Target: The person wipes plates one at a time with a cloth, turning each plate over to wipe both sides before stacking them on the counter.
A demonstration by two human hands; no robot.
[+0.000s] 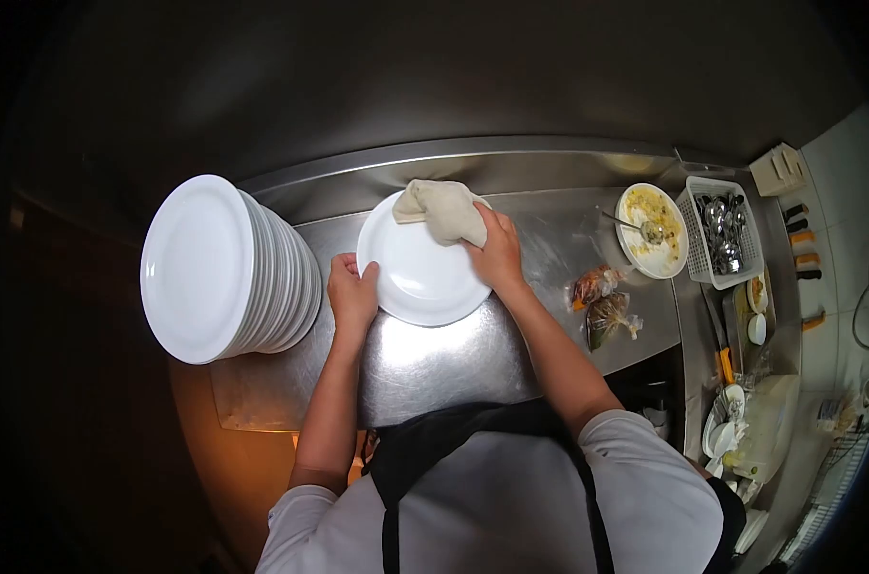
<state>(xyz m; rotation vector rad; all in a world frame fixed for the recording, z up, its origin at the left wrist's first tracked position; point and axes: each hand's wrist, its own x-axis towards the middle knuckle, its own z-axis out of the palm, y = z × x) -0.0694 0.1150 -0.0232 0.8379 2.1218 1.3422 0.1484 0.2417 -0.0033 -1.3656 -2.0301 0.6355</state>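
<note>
A round white plate [425, 277] is in front of me over the steel counter. My left hand [354, 292] grips its left rim, thumb on top and fingers beneath. A beige cloth [444, 209] lies bunched across the plate's far edge. My right hand [497, 251] is closed on the cloth at the plate's right side, its fingertips partly hidden. To the left of my left hand rises a tall stack of white plates [205, 273].
On the steel counter [453, 373], two tied plastic bags [606, 320] lie at right. Beyond them are a food-smeared white dish [652, 251] with a spoon and a white basket [693, 230] of cutlery. Knives [802, 239] hang on the right wall.
</note>
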